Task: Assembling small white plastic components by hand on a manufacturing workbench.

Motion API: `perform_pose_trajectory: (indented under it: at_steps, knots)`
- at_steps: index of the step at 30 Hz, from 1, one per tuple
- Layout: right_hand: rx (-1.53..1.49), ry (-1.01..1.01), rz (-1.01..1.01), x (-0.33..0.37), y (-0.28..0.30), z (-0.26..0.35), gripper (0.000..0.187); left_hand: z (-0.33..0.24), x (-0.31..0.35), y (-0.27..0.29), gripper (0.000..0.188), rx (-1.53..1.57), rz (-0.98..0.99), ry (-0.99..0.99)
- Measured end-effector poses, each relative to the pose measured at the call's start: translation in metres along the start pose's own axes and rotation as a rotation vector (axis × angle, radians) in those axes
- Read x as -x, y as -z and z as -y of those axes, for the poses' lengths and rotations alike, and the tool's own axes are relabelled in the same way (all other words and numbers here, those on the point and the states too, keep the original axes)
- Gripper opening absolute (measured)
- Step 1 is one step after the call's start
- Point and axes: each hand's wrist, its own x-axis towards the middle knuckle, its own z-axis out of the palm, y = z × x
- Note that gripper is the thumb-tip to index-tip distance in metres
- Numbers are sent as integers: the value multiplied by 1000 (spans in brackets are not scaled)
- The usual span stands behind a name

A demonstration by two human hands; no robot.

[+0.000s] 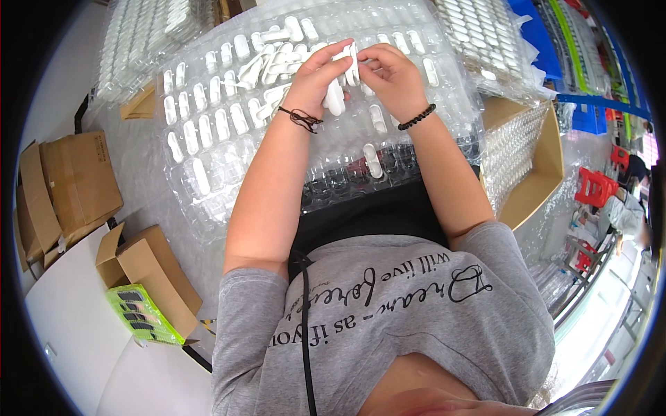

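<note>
My left hand holds a slim white oblong plastic piece upright between thumb and fingers. A second white oval plastic piece hangs under the same palm, tucked in the lower fingers. From the other side my right hand pinches the edge of the upright piece with thumb and forefinger. Below both hands lies a clear plastic blister tray with white oblong pieces in many pockets. A loose heap of white pieces rests on the tray, left of my left hand. One piece sits near the tray's front edge.
Stacked trays of white pieces stand at the far left, more stacked trays at the far right. An open cardboard box with clear trays is at the right. Cardboard boxes lie at the left. Red stools and a person appear farther right.
</note>
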Motion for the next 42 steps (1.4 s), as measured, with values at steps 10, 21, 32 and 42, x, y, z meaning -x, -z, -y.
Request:
perform_pose_trajectory:
  at_steps: [10, 21, 32, 42]
  knots:
    - [164, 94, 59, 7, -10, 11, 16, 5, -1, 2, 36, 32, -13, -11]
    - [141, 163, -17, 3, -7, 5, 17, 5, -2, 1, 36, 95, 18, -35]
    - [198, 57, 104, 3, -5, 11, 18, 9, -4, 3, 35, 76, -10, -45]
    - [38, 42, 97, 9, -6, 4, 22, 4, 2, -2, 35, 37, 6, -14]
